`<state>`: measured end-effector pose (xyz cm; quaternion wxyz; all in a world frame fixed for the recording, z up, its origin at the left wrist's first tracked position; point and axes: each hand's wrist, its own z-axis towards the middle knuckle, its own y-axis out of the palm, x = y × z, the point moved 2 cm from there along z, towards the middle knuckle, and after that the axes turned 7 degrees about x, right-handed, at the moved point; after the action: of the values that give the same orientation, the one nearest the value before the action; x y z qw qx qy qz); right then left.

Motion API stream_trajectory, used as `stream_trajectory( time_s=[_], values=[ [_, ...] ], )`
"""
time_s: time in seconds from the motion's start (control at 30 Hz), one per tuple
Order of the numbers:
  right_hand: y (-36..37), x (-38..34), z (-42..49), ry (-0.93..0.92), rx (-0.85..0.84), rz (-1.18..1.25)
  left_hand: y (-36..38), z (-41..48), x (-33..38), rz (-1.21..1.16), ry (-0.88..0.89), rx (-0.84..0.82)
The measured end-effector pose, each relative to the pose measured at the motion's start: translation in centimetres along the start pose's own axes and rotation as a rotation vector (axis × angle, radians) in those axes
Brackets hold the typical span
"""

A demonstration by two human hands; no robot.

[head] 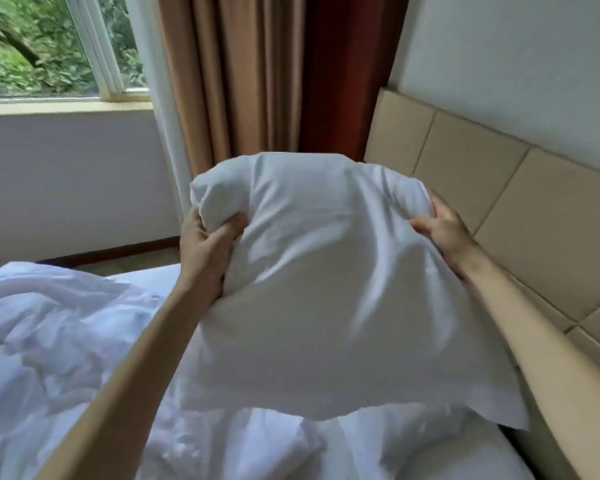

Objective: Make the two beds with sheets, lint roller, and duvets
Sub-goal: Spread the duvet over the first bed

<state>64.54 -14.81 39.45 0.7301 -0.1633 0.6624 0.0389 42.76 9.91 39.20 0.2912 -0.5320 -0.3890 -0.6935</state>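
L hand (205,244) and R hand (440,226), 2 in all, each gripped 1 side of 1 white pillow (326,271). 1 crumpled duvet (49,323) lay below it.

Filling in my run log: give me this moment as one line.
left hand: grips pillow side | right hand: grips opposite side | pillow: held up over rumpled duvet

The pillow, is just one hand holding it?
No, the left hand and the right hand both grip the white pillow, one at each side.
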Motion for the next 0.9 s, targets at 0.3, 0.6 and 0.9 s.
stream_trajectory(
  time_s=[0.3, 0.6, 0.9],
  values=[
    [-10.7, 14.0, 6.3, 0.444, 0.029, -0.736, 11.3, -8.0, -19.1, 0.505, -0.568, -0.490],
    [-5.3, 25.2, -2.6, 0.632, -0.282, -0.857, 0.9, -12.8, -28.1, 0.860, -0.843, -0.567],
    [11.0, 21.7, -10.1, 0.504, -0.495, -0.785, -18.7, -11.6, -22.6, 0.883, -0.746, -0.196]
  ],
)
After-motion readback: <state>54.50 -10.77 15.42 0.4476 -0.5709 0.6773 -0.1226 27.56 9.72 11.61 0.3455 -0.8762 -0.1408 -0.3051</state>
